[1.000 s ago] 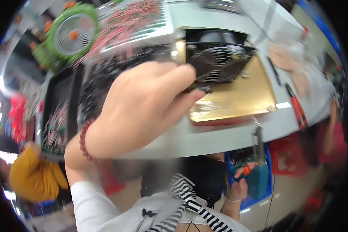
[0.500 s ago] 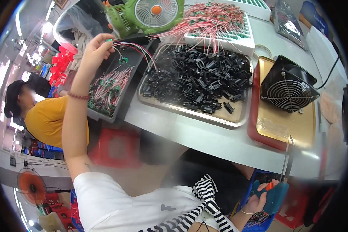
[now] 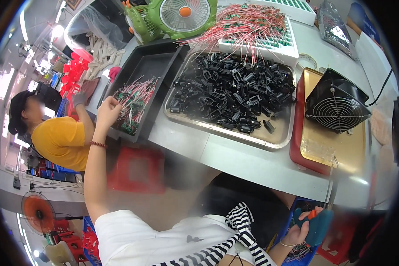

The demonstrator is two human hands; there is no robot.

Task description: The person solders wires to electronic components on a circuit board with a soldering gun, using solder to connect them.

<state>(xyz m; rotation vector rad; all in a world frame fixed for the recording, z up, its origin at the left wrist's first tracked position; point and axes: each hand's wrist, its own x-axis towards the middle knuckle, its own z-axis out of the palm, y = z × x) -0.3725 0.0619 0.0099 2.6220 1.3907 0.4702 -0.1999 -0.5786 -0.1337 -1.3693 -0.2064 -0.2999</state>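
White worktable (image 3: 248, 164) ahead of you, crowded workshop around; co-worker in yellow shirt (image 3: 60, 139) just left of your left arm; your left hand (image 3: 107, 111) stretched far out, fingers curled onto pile of red-wired parts (image 3: 135, 103) in black tray (image 3: 153, 66); your right hand (image 3: 307, 222) low below table edge, clamped on teal-handled tool (image 3: 320, 224); metal tray of black parts (image 3: 232, 95) right of left hand, well above right hand.
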